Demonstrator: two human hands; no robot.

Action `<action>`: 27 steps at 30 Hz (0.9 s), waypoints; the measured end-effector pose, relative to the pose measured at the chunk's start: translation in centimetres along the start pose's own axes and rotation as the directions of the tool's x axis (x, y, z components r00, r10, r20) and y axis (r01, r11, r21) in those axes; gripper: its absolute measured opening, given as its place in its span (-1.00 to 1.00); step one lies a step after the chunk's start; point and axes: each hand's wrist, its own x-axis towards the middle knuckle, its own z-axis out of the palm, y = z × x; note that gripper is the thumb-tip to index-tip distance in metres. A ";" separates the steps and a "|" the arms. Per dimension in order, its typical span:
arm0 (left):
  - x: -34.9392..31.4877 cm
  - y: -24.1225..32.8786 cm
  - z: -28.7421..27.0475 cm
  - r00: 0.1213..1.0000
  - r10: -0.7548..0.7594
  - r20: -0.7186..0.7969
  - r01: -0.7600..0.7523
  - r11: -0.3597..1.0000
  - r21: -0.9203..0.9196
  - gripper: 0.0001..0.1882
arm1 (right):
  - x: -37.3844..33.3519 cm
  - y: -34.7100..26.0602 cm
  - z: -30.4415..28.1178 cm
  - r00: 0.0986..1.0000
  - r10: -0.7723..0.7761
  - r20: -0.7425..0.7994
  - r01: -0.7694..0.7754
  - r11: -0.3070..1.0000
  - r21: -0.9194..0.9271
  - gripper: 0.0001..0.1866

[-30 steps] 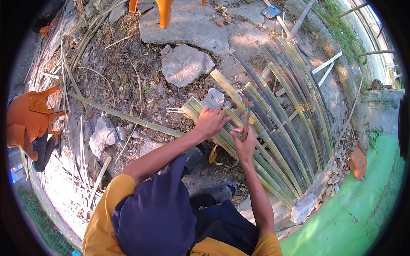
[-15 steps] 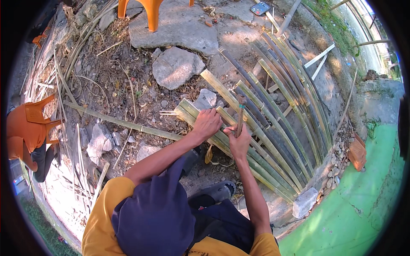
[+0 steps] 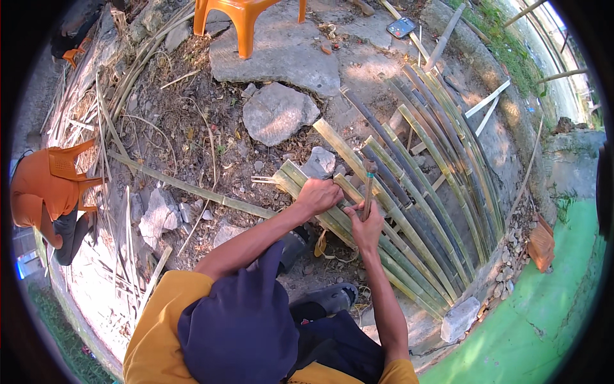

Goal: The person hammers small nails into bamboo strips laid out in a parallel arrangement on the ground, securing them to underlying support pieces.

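Observation:
My left hand (image 3: 318, 196) is closed with its fingers curled down over the upper ends of the green split bamboo slats (image 3: 295, 174); whatever it pinches is hidden. Close beside it, my right hand (image 3: 367, 225) is wrapped round a hammer (image 3: 369, 187). The hammer stands roughly upright, its brownish head above the fist and a teal band just under the head. The right thumb and fingertips point towards the left hand, over the slats. Long bamboo slats (image 3: 419, 192), some green and some dark, fan out to the right of both hands.
An orange plastic chair (image 3: 246, 25) stands on a stone slab at the far side. A phone (image 3: 401, 27) lies near the slats' far ends. Rocks (image 3: 280, 114) and loose strips litter the soil. At left, a person in orange (image 3: 45, 185) sits; a green-painted surface (image 3: 543, 307) lies right.
The whole view has shifted, so the scene sits slightly lower and further right. My left hand's fingers look more tightly curled. The hammer stays in my right hand.

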 end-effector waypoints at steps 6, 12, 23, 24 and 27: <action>0.1 0.3 -0.3 1.000 -0.009 0.012 0.009 1.000 -0.009 -0.64 | -0.8 1.1 -3.2 0.995 -0.103 0.016 0.103 0.994 -0.017 -0.73; -0.1 -0.2 -0.3 0.998 -0.059 0.035 0.059 0.998 -0.016 -0.62 | -3.2 1.2 -7.2 0.957 -0.140 0.255 0.169 0.981 -0.095 -0.81; 0.9 0.3 -0.7 0.997 -0.047 0.054 0.048 0.998 -0.034 -0.61 | -7.1 4.4 -7.0 0.935 -0.146 0.322 0.224 0.950 -0.219 -0.79; 0.7 0.1 -0.6 0.995 -0.062 0.072 0.064 0.998 -0.027 -0.61 | -7.5 4.5 -6.9 0.934 -0.144 0.326 0.224 0.948 -0.224 -0.79; 0.1 -0.2 -0.6 0.991 -0.085 0.108 0.087 0.996 -0.018 -0.63 | -8.1 4.7 -6.5 0.916 -0.220 0.336 0.311 0.918 -0.246 -0.78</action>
